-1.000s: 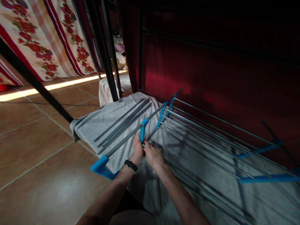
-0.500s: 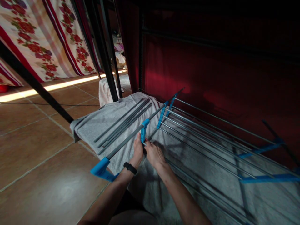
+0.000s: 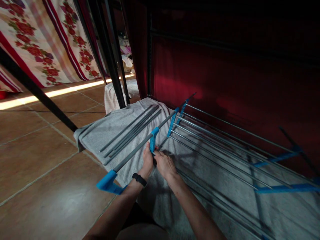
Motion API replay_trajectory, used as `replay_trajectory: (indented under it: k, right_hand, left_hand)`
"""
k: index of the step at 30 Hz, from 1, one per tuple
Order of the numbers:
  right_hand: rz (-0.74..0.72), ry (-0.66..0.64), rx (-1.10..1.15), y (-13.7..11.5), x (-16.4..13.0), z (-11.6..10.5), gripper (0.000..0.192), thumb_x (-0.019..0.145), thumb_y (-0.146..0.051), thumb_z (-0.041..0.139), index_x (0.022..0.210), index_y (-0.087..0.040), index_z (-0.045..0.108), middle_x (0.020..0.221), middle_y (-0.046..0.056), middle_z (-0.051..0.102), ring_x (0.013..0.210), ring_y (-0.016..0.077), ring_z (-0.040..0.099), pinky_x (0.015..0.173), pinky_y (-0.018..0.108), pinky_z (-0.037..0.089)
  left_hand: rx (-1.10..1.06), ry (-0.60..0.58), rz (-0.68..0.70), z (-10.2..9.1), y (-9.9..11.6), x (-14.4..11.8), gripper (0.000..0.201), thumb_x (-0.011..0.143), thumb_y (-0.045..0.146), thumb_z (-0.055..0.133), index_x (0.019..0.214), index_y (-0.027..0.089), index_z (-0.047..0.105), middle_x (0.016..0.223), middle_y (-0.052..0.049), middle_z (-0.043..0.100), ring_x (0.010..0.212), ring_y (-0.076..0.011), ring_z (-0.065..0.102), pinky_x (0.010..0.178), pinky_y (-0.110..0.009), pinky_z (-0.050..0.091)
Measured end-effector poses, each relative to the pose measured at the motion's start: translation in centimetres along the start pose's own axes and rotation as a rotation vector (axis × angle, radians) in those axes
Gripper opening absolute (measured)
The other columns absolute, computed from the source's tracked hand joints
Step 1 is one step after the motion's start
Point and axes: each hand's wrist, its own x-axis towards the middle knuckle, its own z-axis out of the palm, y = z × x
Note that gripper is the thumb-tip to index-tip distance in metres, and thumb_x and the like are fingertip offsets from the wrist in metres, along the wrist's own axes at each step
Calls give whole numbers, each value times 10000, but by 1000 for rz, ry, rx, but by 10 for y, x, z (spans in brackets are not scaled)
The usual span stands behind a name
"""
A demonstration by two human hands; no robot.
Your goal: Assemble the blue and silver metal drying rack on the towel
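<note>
My left hand (image 3: 147,160) has its grip clenched on the blue connector (image 3: 153,139) that sits midway along the grey tube (image 3: 132,151) of the drying rack. My right hand (image 3: 163,163) pinches the end of a thin metal rod (image 3: 212,163) right at that connector, touching my left. The rack lies flat on a grey towel (image 3: 112,128) on the tiled floor (image 3: 37,166), with loose dark rods (image 3: 132,130) just beside it. A blue end cap (image 3: 107,181) closes the tube's near end.
</note>
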Motion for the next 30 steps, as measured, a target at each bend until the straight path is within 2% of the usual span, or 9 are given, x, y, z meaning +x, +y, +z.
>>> replay_trajectory:
  k: [4, 9, 12, 15, 17, 20, 23, 27, 30]
  right_hand:
    - [1, -7, -38, 1, 2, 2, 356, 1105, -230, 336, 1342, -206, 600, 1358, 94, 710, 1203, 202, 686, 964, 323, 501]
    - [13, -3, -68, -2, 3, 0, 381, 1109, -237, 316, 1389, -197, 571, 1347, 110, 705, 1170, 209, 691, 951, 336, 519]
    - [-24, 113, -102, -5, -11, 3, 426, 1101, -245, 349, 1489, -179, 510, 1367, 133, 680, 1227, 235, 647, 1039, 386, 509]
    - [-133, 248, -106, 2, -45, 23, 473, 1084, -196, 325, 1522, -189, 505, 1404, 126, 656, 1265, 240, 609, 1138, 424, 464]
    - [-175, 262, -73, 15, -71, 45, 484, 1069, -165, 318, 1485, -221, 560, 1377, 98, 678, 1238, 222, 627, 1137, 400, 477]
    - [-46, 329, -95, 42, -100, 80, 540, 1023, -98, 320, 1449, -265, 607, 1405, 72, 682, 1256, 240, 639, 1123, 420, 504]
    - [90, 430, -157, 68, -110, 102, 620, 964, -40, 322, 1504, -232, 560, 1425, 108, 675, 1301, 265, 626, 1116, 480, 512]
    - [40, 468, -183, 85, -112, 115, 583, 961, -31, 353, 1457, -209, 601, 1390, 110, 694, 1259, 241, 645, 1108, 433, 497]
    - [62, 490, -228, 89, -117, 120, 532, 969, -29, 383, 1405, -209, 630, 1374, 104, 696, 1222, 237, 655, 1092, 417, 487]
  left_hand:
    - [-10, -27, 20, 0, -2, -1, 474, 971, 503, 500, 645, 221, 697, 625, -47, 674, 652, -216, 656, 722, -334, 550]
    - [-13, -16, -1, 0, -8, 4, 496, 974, 548, 474, 651, 231, 678, 618, -42, 654, 667, -217, 645, 735, -335, 543]
    - [-6, 33, 16, -5, -16, 7, 485, 958, 614, 511, 688, 237, 654, 661, -30, 640, 678, -206, 612, 719, -321, 524]
    - [19, 118, 78, -14, -26, 8, 457, 954, 631, 541, 704, 254, 604, 682, -13, 595, 693, -197, 568, 681, -299, 494]
    - [54, 139, 144, -20, -32, 8, 370, 954, 558, 572, 745, 255, 614, 738, -15, 607, 742, -196, 572, 704, -287, 493]
    - [79, 126, 195, -28, -40, 8, 170, 906, 403, 617, 883, 245, 672, 861, -23, 655, 818, -185, 602, 765, -269, 502]
    - [116, 103, 205, -34, -47, 7, 149, 840, 286, 623, 954, 230, 703, 907, -25, 679, 850, -174, 625, 822, -269, 510]
    - [194, 61, 224, -41, -53, 9, 201, 768, 169, 610, 928, 220, 721, 917, -29, 709, 896, -186, 643, 913, -312, 512]
    - [236, 25, 242, -47, -57, 9, 262, 752, 132, 597, 958, 230, 726, 963, -36, 730, 953, -203, 657, 969, -348, 517]
